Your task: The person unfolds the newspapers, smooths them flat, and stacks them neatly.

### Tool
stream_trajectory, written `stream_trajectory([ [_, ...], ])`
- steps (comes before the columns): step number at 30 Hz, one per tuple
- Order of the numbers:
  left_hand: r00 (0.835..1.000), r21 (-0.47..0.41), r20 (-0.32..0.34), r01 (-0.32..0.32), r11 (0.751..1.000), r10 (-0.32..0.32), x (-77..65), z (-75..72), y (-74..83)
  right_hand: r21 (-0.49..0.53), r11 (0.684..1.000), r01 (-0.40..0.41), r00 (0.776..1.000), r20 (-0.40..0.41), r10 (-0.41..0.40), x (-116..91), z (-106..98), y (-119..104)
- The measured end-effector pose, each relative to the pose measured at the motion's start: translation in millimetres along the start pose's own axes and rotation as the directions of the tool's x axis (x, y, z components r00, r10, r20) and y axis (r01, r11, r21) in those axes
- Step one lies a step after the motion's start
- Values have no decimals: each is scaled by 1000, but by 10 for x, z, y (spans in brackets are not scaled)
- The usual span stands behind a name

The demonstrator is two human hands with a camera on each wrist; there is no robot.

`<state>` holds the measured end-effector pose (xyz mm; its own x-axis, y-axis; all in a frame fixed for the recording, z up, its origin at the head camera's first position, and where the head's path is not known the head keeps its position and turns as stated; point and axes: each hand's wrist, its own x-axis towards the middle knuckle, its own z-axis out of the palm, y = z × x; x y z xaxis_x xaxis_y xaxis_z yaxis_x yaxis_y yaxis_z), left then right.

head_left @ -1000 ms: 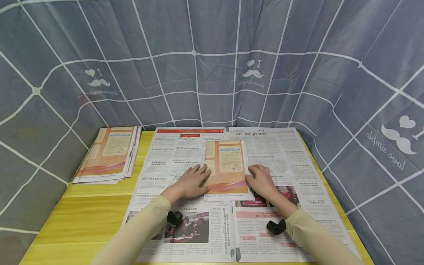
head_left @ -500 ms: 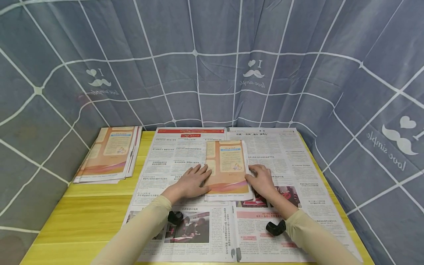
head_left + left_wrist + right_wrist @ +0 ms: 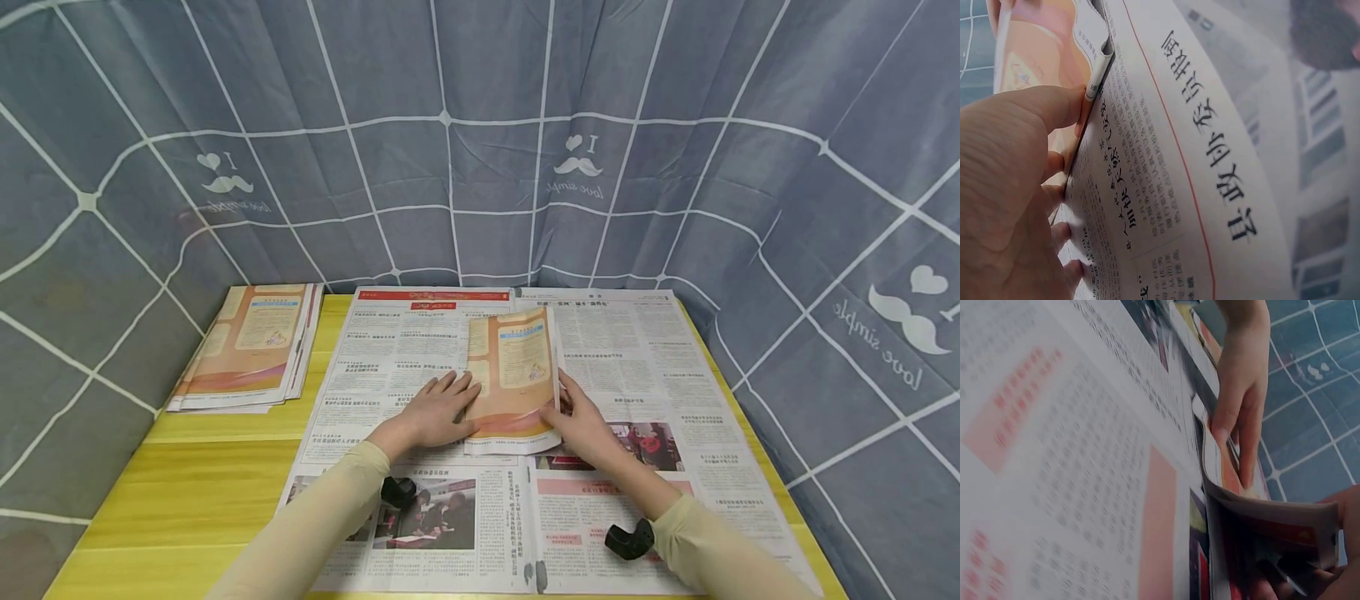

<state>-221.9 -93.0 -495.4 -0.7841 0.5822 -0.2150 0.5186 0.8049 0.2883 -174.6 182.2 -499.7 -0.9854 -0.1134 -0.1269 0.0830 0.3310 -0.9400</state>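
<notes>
A folded newspaper (image 3: pixel 498 412) with an orange printed page lies at the middle of the spread newspaper (image 3: pixel 637 346). My left hand (image 3: pixel 433 414) rests flat along its left side, fingers extended, thumb by the near corner. In the left wrist view the thumb of that hand (image 3: pixel 1010 156) lies against the folded edge. On the other side, my right hand (image 3: pixel 588 429) pinches the right edge, thumb on top and fingers underneath. The right wrist view has the folded newspaper's upper layer (image 3: pixel 1272 509) raised and bent, with several fingers in the gap below it.
At the left on the yellow table (image 3: pixel 180 483) lies a stack of folded papers (image 3: pixel 243 346) with the same orange print. A grey curtain (image 3: pixel 487 167) with white lines surrounds the table at the back and sides. Each wrist carries a black device (image 3: pixel 630 540).
The right hand has slid its fingers under the folded newspaper's right edge and lifted it, so the top layer now curves upward. The left hand has stayed in place.
</notes>
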Motion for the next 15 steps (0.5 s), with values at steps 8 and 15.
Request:
stream_trajectory([
  [8, 1000, -59, -4, 12, 998, -13, 7, -26, 15, 143, 988, 63, 993, 94, -76, -251, 157, -119],
  [15, 1000, -459, -24, -20, 888, 9, 27, -147, 112, 131, 983, 127, 986, 92, -140, -328, 238, -255],
])
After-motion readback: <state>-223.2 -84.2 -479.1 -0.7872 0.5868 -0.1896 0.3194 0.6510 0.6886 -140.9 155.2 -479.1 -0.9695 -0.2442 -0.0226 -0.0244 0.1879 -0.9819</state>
